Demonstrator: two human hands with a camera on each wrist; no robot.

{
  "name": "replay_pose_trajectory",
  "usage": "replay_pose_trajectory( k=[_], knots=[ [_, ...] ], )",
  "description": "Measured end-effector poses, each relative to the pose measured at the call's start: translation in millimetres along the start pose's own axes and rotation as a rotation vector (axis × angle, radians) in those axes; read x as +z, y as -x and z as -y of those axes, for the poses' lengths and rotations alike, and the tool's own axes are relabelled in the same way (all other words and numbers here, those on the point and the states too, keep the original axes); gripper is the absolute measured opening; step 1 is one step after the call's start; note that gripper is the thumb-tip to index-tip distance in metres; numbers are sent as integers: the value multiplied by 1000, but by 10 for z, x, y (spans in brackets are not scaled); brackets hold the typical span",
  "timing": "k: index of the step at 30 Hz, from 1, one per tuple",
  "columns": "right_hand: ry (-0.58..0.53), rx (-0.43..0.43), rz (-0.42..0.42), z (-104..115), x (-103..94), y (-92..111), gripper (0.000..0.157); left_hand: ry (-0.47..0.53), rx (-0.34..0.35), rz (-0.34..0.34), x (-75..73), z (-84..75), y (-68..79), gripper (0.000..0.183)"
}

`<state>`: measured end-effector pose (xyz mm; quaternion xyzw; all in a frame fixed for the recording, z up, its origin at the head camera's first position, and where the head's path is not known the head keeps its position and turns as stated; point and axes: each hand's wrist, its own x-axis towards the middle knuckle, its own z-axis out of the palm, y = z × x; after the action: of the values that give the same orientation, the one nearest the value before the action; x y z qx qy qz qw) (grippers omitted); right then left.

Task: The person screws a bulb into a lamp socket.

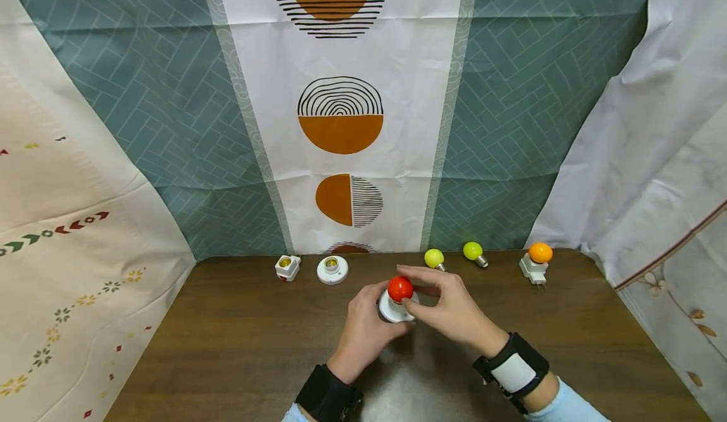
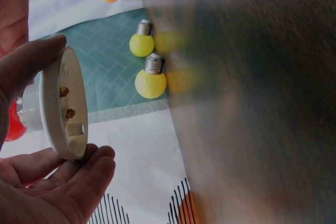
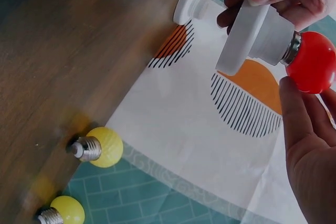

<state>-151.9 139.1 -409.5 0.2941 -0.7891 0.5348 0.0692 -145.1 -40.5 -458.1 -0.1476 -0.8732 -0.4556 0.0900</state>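
My left hand (image 1: pixel 369 321) grips a round white lamp holder (image 2: pixel 68 103) by the rim of its base, thumb on one side and fingers on the other. The holder is lifted off the table, and its hollow underside with brass terminals faces the left wrist camera. A red light bulb (image 3: pixel 313 62) sits in the socket, a band of its metal cap showing at the socket's mouth. My right hand (image 1: pixel 449 305) holds the red bulb between thumb and fingers; its fingertips (image 3: pixel 290 88) are at the glass.
Along the back of the brown table (image 1: pixel 255 346) stand a square white lamp holder (image 1: pixel 288 267) and a second round one (image 1: pixel 332 270). Two yellow-green bulbs (image 1: pixel 434 258) lie behind my right hand. An orange bulb (image 1: pixel 540 252) sits in a white plug-in holder (image 1: pixel 534 270) at the right.
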Motion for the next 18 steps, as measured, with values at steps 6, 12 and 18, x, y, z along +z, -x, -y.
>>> replay_pose_trajectory(
  k=[6, 12, 18],
  knots=[
    [-15, -34, -24, -55, 11, 8, 42, 0, -6, 10, -6, -3, 3, 68],
    [1, -12, -64, -54, 14, 18, 42, 9, -5, 12, -18, -11, 9, 67],
    [12, -12, -66, -45, 9, 16, 47, 4, 7, 3, -18, -13, 7, 67]
  ],
)
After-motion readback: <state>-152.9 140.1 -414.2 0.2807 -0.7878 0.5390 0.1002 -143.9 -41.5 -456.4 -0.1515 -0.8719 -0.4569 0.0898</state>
